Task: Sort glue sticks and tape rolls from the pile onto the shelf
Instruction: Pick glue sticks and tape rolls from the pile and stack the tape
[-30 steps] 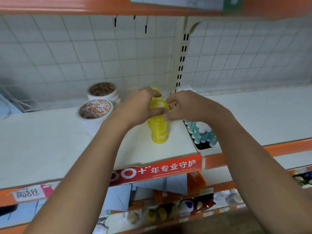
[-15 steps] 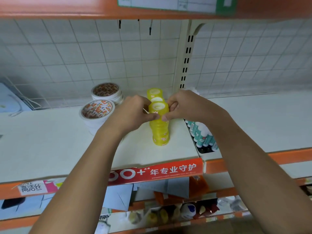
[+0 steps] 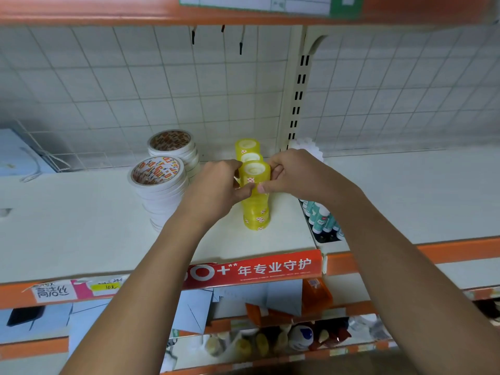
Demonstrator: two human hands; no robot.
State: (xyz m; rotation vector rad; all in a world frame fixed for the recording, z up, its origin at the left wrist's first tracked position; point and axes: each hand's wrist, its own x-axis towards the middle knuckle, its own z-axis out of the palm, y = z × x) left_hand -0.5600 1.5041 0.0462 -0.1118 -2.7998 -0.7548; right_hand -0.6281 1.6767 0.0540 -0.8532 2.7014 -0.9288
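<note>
I am seeing the left hand (image 3: 213, 190) and right hand (image 3: 300, 177) covering the upper middle of the near stack of yellow translucent tape rolls (image 3: 257, 215). The right forearm (image 3: 378, 239) is hiding some white, teal-capped glue sticks (image 3: 320, 220). Lower-shelf packets (image 3: 297, 336) are blurring together.

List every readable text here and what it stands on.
"+** 年专业守护": red strip on the shelf edge; the small print beneath is unreadable.
"高洁丝": handwritten white tag.
"10元": yellow tag.
White tape rolls, yellow tape rolls, glue sticks: print too blurred.
</note>
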